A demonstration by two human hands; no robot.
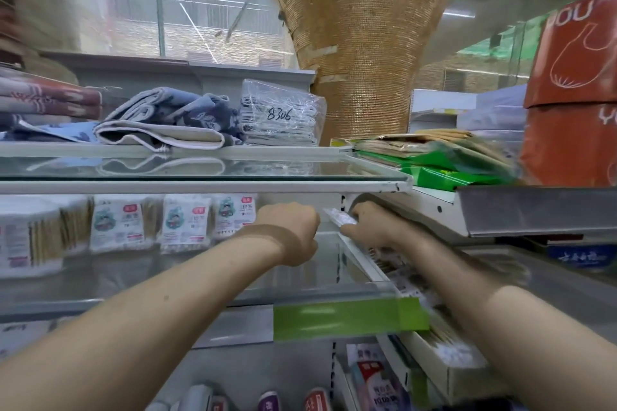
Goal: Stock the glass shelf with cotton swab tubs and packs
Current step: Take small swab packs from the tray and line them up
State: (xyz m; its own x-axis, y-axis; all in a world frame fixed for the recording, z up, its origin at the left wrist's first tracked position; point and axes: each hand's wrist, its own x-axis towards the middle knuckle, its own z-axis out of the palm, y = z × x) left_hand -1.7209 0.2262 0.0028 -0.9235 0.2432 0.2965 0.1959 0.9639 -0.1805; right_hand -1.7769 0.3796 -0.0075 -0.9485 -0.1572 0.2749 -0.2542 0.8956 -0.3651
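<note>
Both my arms reach into the glass shelf [200,287]. My left hand [290,230] is at the shelf's back right, knuckles towards me, its fingers hidden. My right hand [370,225] is just right of it and grips a thin clear cotton swab pack [339,217] that juts out to the left. Several cotton swab packs [185,222] with cartoon labels stand in a row along the back left. A white cotton swab tub [20,237] is at the far left, blurred.
The upper glass shelf [233,173] holds folded towels [160,123] and a wrapped bundle marked 8306 [282,117]. Green packets [444,160] lie at right beside red boxes [574,90]. A box of swab packs [444,354] sits under my right forearm. A green strip [347,317] edges the shelf.
</note>
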